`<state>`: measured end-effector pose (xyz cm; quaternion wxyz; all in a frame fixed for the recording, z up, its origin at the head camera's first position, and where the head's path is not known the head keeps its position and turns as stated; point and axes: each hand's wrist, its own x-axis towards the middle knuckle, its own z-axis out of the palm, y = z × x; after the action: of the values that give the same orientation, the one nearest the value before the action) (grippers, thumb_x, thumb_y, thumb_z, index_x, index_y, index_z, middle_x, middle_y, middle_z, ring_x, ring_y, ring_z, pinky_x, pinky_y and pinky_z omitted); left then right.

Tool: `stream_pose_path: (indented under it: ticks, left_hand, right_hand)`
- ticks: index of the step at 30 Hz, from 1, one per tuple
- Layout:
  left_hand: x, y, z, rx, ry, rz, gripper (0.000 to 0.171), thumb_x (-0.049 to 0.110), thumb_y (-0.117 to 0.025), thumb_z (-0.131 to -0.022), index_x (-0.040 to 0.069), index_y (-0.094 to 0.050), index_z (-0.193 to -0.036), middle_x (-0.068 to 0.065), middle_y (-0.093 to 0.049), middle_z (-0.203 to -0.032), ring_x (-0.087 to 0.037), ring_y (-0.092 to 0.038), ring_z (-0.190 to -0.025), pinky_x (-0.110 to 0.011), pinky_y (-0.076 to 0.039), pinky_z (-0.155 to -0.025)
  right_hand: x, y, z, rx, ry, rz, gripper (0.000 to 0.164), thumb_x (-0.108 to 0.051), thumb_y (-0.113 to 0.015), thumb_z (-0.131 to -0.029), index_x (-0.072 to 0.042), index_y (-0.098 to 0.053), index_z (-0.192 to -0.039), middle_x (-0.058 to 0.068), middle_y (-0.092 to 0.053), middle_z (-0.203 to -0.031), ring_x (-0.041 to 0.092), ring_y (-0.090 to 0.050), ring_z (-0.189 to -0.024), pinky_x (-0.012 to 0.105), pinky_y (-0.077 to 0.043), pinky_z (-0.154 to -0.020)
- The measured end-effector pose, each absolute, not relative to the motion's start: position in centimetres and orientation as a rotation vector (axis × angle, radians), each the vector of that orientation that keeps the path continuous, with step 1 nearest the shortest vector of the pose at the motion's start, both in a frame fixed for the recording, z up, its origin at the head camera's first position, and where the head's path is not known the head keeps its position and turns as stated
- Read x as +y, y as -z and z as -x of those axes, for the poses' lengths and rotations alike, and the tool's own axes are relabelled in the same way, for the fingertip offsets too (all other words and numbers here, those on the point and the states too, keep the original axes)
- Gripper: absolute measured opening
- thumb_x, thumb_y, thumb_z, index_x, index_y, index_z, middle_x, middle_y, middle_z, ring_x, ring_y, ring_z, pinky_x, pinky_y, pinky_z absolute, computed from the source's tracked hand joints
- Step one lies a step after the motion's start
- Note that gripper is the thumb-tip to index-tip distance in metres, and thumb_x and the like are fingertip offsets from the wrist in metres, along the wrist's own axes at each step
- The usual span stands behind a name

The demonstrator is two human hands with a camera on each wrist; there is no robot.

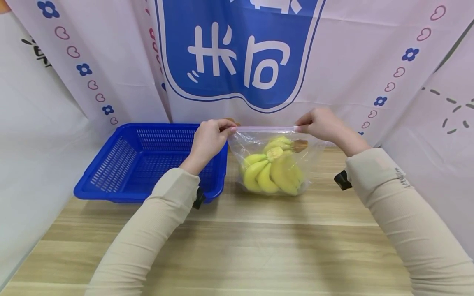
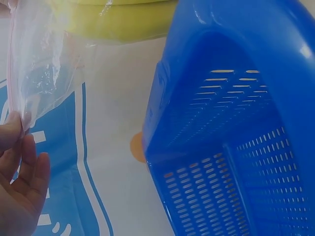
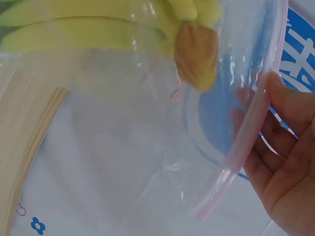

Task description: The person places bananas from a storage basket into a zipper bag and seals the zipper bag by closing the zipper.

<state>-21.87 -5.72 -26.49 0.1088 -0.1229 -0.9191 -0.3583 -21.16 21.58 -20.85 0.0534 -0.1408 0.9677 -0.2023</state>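
A clear zip bag (image 1: pixel 314 144) with a pink-edged top stands upright on the table, and bunches of yellow bananas (image 1: pixel 264 174) with brown and pale stems fill its lower part. My left hand (image 1: pixel 210 137) pinches the top edge at its left corner between thumb and fingers. Toward the right end of the same edge, my right hand (image 1: pixel 321 125) pinches the pink strip (image 3: pixel 246 123). Between the two hands the strip runs straight. In the right wrist view, some of the right fingers show through the film behind the strip.
A blue perforated plastic basket (image 1: pixel 148 199) stands left of the bag, partly behind the left forearm. The wood-grain table (image 1: pixel 259 246) spreads out in front. A printed white curtain (image 1: pixel 344 61) with a blue emblem hangs right behind the bag.
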Motion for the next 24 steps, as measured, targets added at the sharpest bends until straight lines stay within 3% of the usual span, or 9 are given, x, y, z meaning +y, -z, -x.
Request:
stream_pose_path:
  ticks: [24]
  left_hand:
    - [-5.7, 26.5, 21.6, -2.731, 0.999, 0.366, 0.024, 0.026, -0.059, -0.095, 0.011, -0.074, -0.105, -0.008, -0.073, -0.105, -0.023, -0.065, -0.084, -0.034, -0.051, -0.072]
  right_hand:
    - [25.2, 21.1, 21.2, 2.909, 0.603, 0.366, 0.035, -0.018, -0.058, -0.094, 0.005, -0.062, -0.120, 0.027, -0.059, -0.125, 0.047, -0.053, -0.118, 0.058, -0.040, -0.101]
